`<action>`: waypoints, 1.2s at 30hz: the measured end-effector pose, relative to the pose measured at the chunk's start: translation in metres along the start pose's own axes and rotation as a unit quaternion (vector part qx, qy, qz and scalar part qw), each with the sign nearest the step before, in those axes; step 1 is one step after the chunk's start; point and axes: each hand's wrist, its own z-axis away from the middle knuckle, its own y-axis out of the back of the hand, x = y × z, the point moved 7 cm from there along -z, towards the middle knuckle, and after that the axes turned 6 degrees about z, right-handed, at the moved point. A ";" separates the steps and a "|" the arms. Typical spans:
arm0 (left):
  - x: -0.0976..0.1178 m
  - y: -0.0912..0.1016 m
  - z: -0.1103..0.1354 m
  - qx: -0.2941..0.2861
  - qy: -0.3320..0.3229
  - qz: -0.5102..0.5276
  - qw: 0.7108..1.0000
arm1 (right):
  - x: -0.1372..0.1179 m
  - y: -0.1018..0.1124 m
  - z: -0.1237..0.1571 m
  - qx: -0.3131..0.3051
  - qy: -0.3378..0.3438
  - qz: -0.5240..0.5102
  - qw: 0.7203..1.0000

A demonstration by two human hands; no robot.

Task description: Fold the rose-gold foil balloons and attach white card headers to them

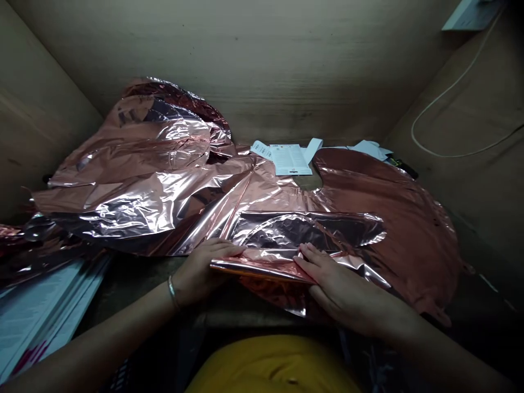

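Note:
A large, flat rose-gold foil balloon (393, 229) covers most of the low surface, its shiny film creased. More crumpled rose-gold foil (139, 164) is heaped at the back left. My left hand (202, 270), with a thin metal bangle (171, 291) on its wrist, grips the left end of a folded foil edge (262, 268). My right hand (344, 289) lies over the right end of that fold, its fingers pressing down on the foil. The foil's underside below the fold is partly hidden by my hands.
Pale printed paper packaging (289, 159) lies behind the foil against the back wall. White-and-blue flat boxes (41, 311) are stacked at the lower left. A white cable (450, 125) runs along the right wall. Beige walls enclose three sides, and a yellow garment (274, 368) fills the bottom edge.

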 end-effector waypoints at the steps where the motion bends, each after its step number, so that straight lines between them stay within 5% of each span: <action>1: -0.001 -0.002 -0.004 0.021 -0.003 0.002 1.000 | 0.003 0.002 0.001 0.000 0.003 -0.005 1.000; 11: -0.015 -0.004 -0.004 0.011 0.081 0.062 0.995 | 0.099 -0.003 0.074 -0.009 0.014 -0.074 0.997; 18: -0.013 -0.001 -0.009 -0.057 0.089 0.066 0.992 | 0.092 -0.001 0.065 0.040 0.001 -0.056 0.998; 25: -0.011 -0.001 -0.013 -0.079 0.082 0.072 0.991 | 0.101 0.000 0.053 0.191 0.015 -0.042 0.981; 32: -0.021 -0.004 -0.010 -0.018 0.132 0.052 0.990 | 0.102 -0.006 0.063 0.102 0.047 -0.162 0.980; 36: -0.026 -0.004 -0.008 -0.014 0.145 0.080 0.986 | 0.101 -0.015 0.066 0.145 0.039 -0.133 0.980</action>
